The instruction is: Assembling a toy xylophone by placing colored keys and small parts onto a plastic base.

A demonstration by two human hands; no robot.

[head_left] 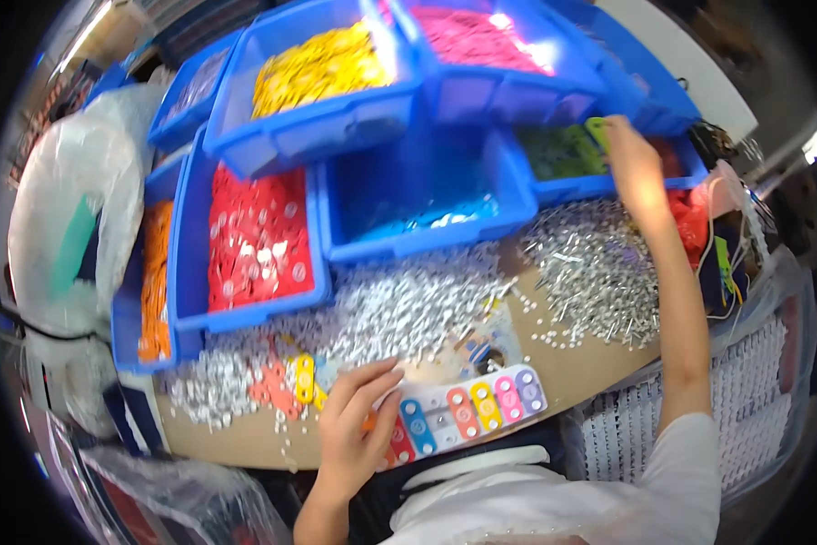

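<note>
Down at the bench's near edge, the left hand (354, 434) is pressing its spread fingers on a row of coloured tags (468, 413); the right hand (636, 168) is reaching into the green-tag bin (567, 154) at the far right corner, fingers pinching a green tag (597, 132).

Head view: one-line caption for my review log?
Left hand rests on a white strip of coloured tags while right hand reaches into the green-tag bin.

Bins (399, 195) behind rivet piles (408, 304), tag strip (468, 413) in front, perhaps on card (572, 363)
</note>
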